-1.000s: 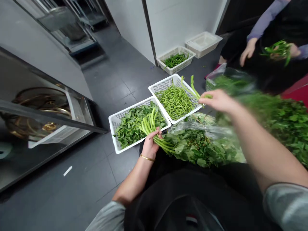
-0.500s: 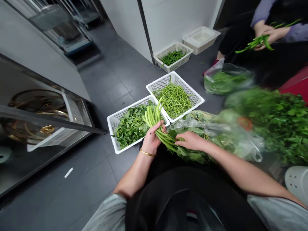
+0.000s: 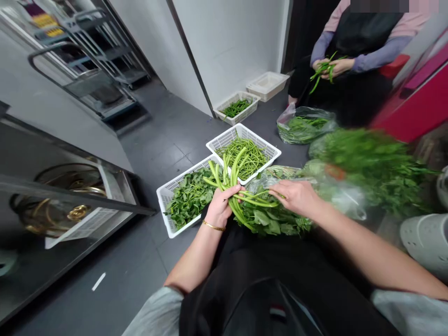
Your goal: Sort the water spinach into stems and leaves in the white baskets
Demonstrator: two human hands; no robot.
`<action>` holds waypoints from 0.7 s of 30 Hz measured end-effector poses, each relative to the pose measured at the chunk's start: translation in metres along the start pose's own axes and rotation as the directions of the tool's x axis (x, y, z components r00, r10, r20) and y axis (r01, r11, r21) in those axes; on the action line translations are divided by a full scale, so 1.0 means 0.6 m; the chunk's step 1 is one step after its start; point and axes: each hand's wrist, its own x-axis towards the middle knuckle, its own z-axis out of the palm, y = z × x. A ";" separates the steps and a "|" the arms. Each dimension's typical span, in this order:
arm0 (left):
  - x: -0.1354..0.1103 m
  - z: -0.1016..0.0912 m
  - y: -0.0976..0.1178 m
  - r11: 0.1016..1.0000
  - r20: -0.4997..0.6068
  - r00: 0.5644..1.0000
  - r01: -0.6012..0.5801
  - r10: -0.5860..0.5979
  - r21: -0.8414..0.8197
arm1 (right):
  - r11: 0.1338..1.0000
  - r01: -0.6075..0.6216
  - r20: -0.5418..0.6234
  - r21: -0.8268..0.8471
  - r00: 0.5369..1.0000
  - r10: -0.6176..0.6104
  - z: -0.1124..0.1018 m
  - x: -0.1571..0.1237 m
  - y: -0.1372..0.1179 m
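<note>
My left hand [image 3: 222, 205] is closed around a loose bunch of long green beans [image 3: 235, 170], its thumb across them. Their upper ends fan out above my fist, while the lower ends hang toward my lap. To the right, my right hand [image 3: 296, 195] pinches the end of a bean that stretches across from the bunch. Leafy greens and plastic wrap lie beneath that hand. Just beyond the bunch are two white baskets: one basket [image 3: 185, 174] holds leafy greens [image 3: 191, 198], and the other basket [image 3: 271, 145] holds thin green pieces [image 3: 243, 151].
A co-worker's hands [image 3: 332, 68] hold green pods behind a plastic bag [image 3: 306, 123] of greens. Leafy herbs [image 3: 378, 172] and a perforated pale container [image 3: 425, 245] are at right. A metal shelf [image 3: 138, 203] stands left; a trolley [image 3: 115, 109] and smaller baskets stand farther back.
The view has tilted up, showing more of the co-worker. My right hand has drawn slightly right, pulling a bean's end away from the bunch. The bunch in my left hand spreads wider.
</note>
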 end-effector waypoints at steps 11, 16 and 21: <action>-0.033 0.013 0.011 0.967 0.395 0.918 -0.135 0.040 0.217 | 0.853 -0.154 0.267 0.498 0.964 0.019 -0.054 0.031 0.003; -0.034 0.011 0.016 0.980 0.404 0.913 -0.126 0.053 0.156 | 0.693 -0.159 0.393 0.703 0.899 -0.193 0.004 0.052 -0.002; -0.015 0.017 -0.011 0.980 0.228 0.973 -0.079 0.036 0.182 | 0.715 -0.261 0.230 0.649 0.963 0.143 0.023 0.040 -0.006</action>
